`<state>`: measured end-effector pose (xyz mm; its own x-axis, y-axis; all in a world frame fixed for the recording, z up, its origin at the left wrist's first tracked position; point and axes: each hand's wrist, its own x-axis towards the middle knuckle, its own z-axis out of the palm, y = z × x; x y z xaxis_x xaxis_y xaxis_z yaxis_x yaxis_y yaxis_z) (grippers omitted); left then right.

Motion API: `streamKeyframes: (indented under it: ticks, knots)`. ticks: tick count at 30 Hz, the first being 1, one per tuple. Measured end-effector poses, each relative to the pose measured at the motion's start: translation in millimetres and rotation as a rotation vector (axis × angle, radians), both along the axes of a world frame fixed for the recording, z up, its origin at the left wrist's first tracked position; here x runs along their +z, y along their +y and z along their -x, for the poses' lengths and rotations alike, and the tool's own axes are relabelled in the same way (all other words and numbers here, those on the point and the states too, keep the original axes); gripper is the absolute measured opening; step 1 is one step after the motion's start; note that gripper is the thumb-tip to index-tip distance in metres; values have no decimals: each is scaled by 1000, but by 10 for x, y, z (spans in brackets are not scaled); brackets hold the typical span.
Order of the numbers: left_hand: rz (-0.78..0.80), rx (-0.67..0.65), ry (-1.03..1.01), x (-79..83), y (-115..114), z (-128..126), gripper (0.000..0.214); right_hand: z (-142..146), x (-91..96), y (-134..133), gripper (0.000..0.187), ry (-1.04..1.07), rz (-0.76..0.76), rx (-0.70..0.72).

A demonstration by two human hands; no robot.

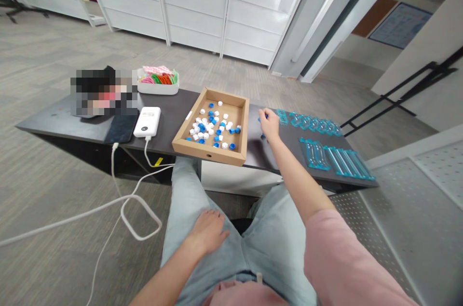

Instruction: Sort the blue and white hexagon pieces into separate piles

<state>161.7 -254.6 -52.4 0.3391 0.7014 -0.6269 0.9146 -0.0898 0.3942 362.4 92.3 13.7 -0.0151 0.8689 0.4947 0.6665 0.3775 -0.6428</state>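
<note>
My left hand (211, 230) lies flat on my thigh, fingers stretched out, holding nothing. Over the dark table, to the right of the cardboard tray (211, 152), my right hand (269, 124) has its fingers closed on a small blue piece (266, 116), mostly covered by the fingers. More small blue pieces (263, 137) lie on the tabletop just below that hand. Inside the tray, many small white pieces (211, 131) and blue pieces (232, 146) are scattered loosely; they look like little hexagonal caps.
Clear teal plastic parts stand in a far row (314, 123) and a near row (349, 163) at the right. Left of the tray are a white power bank (147, 122) with cables, a dark phone (122, 127) and a white bin (159, 88) of colourful items.
</note>
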Motion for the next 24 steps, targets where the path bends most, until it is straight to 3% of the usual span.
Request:
streamKeyframes:
  ticks: [7,12,15,18,21,24]
  knots:
    - [-1,28,-6,15,-1,18,66,1158,236,84,53,28,-39,342]
    - [-2,34,-11,23,1,21,66,1745,143,174,30,-144,32,508]
    - [-1,30,-15,18,0,20,67,1741,7,180,24,-222,70,523]
    - [1,28,-15,16,-6,16,67,1581,-115,93,25,-329,96,670]
    - [2,24,-15,27,-9,9,68,1435,-157,-74,43,-480,113,871]
    - [2,19,-12,39,-3,10,68,1367,-83,-255,53,-653,163,878]
